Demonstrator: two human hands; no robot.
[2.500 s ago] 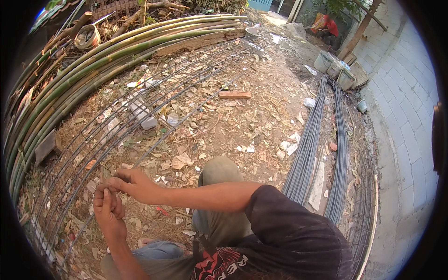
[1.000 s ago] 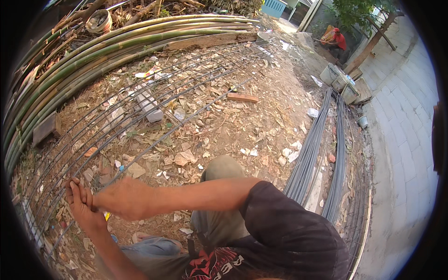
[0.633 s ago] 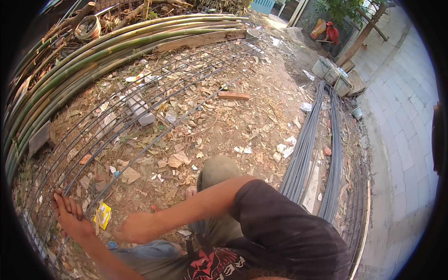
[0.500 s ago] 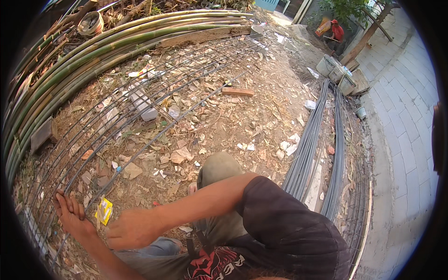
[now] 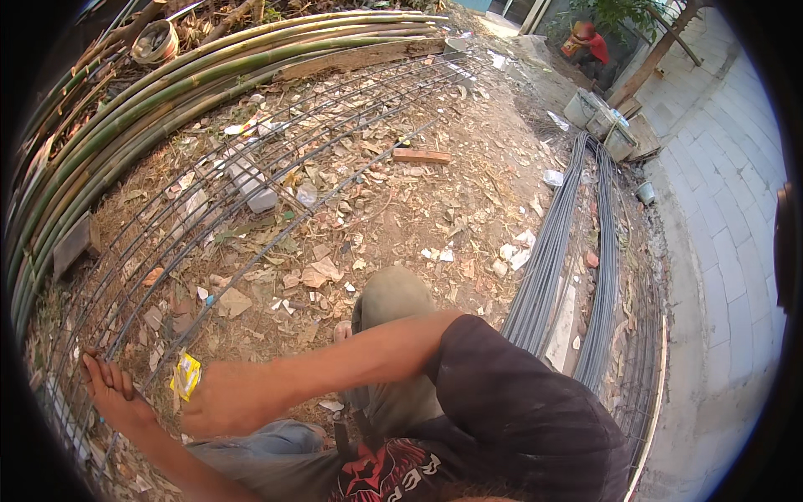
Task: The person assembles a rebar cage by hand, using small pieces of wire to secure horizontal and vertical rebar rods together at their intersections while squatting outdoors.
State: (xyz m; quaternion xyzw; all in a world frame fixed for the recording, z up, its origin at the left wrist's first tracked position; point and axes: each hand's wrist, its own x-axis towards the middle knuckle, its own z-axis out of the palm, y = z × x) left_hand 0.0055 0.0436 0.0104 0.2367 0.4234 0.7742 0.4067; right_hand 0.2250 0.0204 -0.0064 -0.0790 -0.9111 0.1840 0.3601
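Observation:
A long lattice of thin steel bars (image 5: 259,253) runs from the lower left up to the top middle, just above the ground. At its near left end my left hand (image 5: 115,391) is closed, its fingers curled on a steel bar. My right hand (image 5: 222,402) is held close beside it on the right, in a fist with the back of the hand showing. Whatever that fist holds, if anything, is hidden. A yellow wrapper (image 5: 186,376) lies just past my right hand, among the bars and dry leaves.
Green bamboo poles (image 5: 167,113) curve along the left. Bundles of steel rods (image 5: 545,251) lie on the right, by a block wall (image 5: 711,201). A red brick (image 5: 421,156) and a grey block (image 5: 253,186) lie ahead. A person in red (image 5: 592,46) crouches far off, near buckets (image 5: 620,140).
Both my hands have shifted slightly left, the right fist coming closer to the yellow wrapper. The far person has bent and turned.

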